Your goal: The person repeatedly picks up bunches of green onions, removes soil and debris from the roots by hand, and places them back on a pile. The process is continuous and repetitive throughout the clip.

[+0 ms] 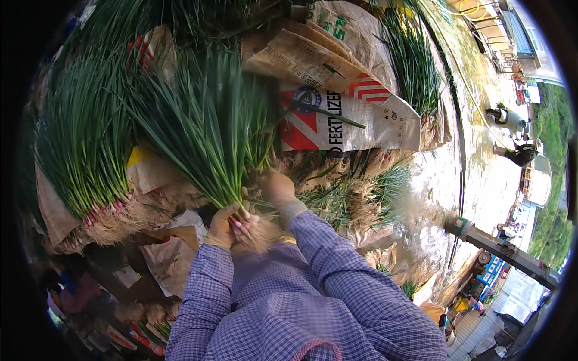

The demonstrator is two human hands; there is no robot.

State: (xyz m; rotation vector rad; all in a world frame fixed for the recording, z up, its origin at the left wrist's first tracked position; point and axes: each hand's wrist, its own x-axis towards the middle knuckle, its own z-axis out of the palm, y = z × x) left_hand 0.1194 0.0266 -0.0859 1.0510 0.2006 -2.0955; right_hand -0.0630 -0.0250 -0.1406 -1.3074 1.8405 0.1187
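My left hand [221, 228] grips a bunch of scallions [228, 176] low on the stems, just above pinkish-white bulbs and a tuft of pale roots. The leaves of this bunch fan away from me. Close by on the right, my right hand [276, 187] is at the base of more green stems [262, 149]; its fingertips are blurred and partly hidden, so its hold is unclear. Both hands seem to wear thin gloves with pale cuffs. Left of the held bunch lies a large heap of scallions [86, 149], roots toward me.
A printed woven fertilizer sack [384, 131] covers part of the pile ahead. More scallions [415, 67] lie beyond it, with loose ones [388, 189] to the right. A crumpled sack [171, 257] is at lower left. A post [501, 248], people and vehicles stand in the wet yard.
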